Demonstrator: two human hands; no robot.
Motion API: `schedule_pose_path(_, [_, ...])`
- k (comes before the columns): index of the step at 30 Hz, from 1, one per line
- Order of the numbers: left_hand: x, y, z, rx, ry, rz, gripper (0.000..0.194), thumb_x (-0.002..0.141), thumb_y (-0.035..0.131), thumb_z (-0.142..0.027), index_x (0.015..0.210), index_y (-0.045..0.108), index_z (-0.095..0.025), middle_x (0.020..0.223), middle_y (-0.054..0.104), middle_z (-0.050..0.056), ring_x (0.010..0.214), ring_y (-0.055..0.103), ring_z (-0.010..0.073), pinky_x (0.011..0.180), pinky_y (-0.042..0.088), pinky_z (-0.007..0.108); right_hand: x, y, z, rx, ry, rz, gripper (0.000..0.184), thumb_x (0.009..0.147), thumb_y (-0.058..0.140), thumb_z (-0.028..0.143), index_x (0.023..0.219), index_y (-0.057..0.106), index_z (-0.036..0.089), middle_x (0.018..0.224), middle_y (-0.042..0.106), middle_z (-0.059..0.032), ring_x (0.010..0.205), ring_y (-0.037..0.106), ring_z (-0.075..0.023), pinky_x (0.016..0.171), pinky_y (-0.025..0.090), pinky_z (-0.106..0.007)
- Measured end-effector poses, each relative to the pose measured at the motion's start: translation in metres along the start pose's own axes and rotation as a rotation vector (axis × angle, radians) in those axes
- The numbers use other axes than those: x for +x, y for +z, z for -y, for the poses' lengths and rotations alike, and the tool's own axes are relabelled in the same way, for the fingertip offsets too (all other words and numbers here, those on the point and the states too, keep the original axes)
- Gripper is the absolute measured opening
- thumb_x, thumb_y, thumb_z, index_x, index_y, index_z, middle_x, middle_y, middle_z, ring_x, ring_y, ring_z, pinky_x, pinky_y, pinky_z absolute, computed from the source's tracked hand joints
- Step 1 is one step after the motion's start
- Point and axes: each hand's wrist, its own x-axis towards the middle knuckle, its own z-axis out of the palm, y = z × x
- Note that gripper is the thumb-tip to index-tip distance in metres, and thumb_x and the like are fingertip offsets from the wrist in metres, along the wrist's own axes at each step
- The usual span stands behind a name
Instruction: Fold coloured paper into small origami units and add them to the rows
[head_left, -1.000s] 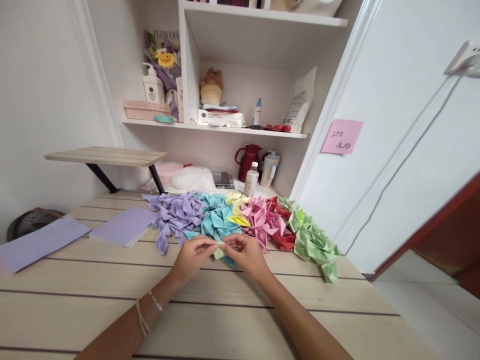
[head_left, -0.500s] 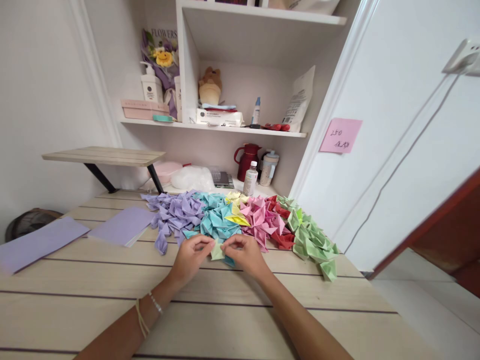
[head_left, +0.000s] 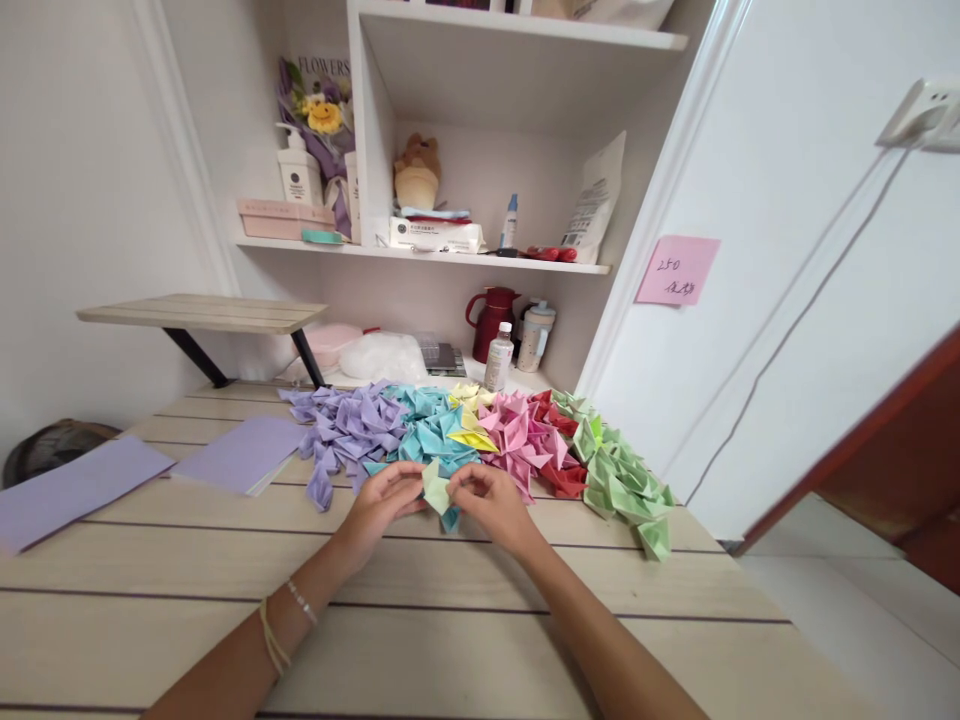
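A small piece of folded pale green paper [head_left: 436,489] is held up in front of me, between my two hands. My right hand [head_left: 491,502] pinches its right edge with thumb and fingertips. At its left edge, the curled fingers of my left hand [head_left: 384,502] hold it too; some of these fingertips are hidden. Just behind lie heaps of folded paper pieces: purple [head_left: 351,425], blue [head_left: 435,437], yellow [head_left: 471,415], pink [head_left: 517,430], red [head_left: 564,481] and green [head_left: 619,478]. One blue piece [head_left: 450,519] shows under the green paper.
Purple paper sheets [head_left: 236,452] and a purple strip [head_left: 82,490] lie on the slatted table [head_left: 420,640] at left. A small raised stand [head_left: 206,312] is behind them. At the back are a clear bottle [head_left: 499,360], a red jug [head_left: 493,322] and shelves [head_left: 427,255].
The green paper has been turned and now stands more upright, with more of its surface showing. My left fingers have spread a little along its edge. The view has shifted slightly.
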Motion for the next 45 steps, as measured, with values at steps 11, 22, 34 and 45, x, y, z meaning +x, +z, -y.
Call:
schedule_pose_path(11, [0.004,-0.004,0.007,0.182,0.0,0.159,0.034,0.055,0.077,-0.026,0.081,0.058,-0.014,0.078,0.063,0.002,0.068,0.062,0.0152,0.067,0.049,0.027,-0.002,-0.007,0.01,-0.169,-0.122,0.165,0.011,0.071,0.057,0.018,0.077,0.066,0.018,0.075,0.066,-0.0018,0.069,0.06,-0.0143,0.057,0.045,-0.021])
schedule_pose_path(22, [0.001,0.002,-0.005,0.306,0.115,-0.149,0.028,0.053,0.075,-0.027,0.068,0.054,-0.016,0.063,0.061,-0.002,0.057,0.058,0.0127,0.053,0.045,0.022,0.002,0.008,-0.011,0.16,0.044,0.035,0.029,0.063,0.07,0.033,0.084,0.06,0.015,0.062,0.057,0.0013,0.056,0.055,-0.0112,0.051,0.044,-0.021])
schedule_pose_path(34, [0.001,0.001,-0.005,0.045,0.076,-0.187,0.049,0.052,0.078,-0.021,0.092,0.05,-0.018,0.069,0.061,-0.005,0.056,0.063,0.0117,0.062,0.054,0.027,-0.002,0.01,0.0,0.215,-0.012,0.027,0.031,0.068,0.067,0.037,0.091,0.062,0.018,0.066,0.062,-0.0007,0.062,0.06,-0.0152,0.058,0.049,-0.026])
schedule_pose_path(45, [0.006,-0.002,-0.001,0.012,0.108,-0.092,0.048,0.055,0.077,-0.023,0.095,0.052,-0.014,0.083,0.069,0.007,0.073,0.067,0.0208,0.071,0.053,0.033,0.005,-0.006,-0.003,0.195,-0.108,-0.089,0.029,0.069,0.066,0.041,0.085,0.065,0.017,0.074,0.067,-0.0052,0.067,0.063,-0.0182,0.061,0.052,-0.029])
